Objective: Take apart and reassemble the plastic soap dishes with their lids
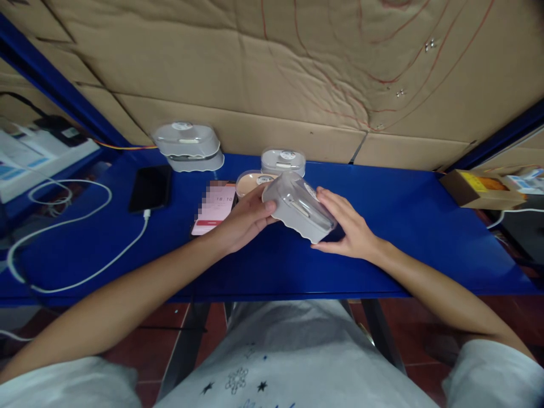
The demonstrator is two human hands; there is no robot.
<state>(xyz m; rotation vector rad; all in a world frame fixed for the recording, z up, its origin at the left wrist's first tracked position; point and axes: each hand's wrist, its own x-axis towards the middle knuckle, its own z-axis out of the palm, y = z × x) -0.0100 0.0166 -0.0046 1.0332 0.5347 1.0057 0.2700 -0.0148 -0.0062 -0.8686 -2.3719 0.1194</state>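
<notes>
A grey plastic case (300, 207) with a wavy lower edge is held tilted above the blue table (425, 226), between both hands. My left hand (242, 224) grips its left end, thumb on top. My right hand (346, 226) cups its right side from behind and below, fingers partly spread along it. Just behind it sit a second grey case (283, 161) and a round beige-topped piece (250, 181).
Two more grey cases (187, 144) are stacked at the back left. A black phone (151, 188) on a white cable (85, 249) and a lit phone (215, 208) lie to the left. A cardboard box (482, 190) sits at the right. Cardboard lines the wall.
</notes>
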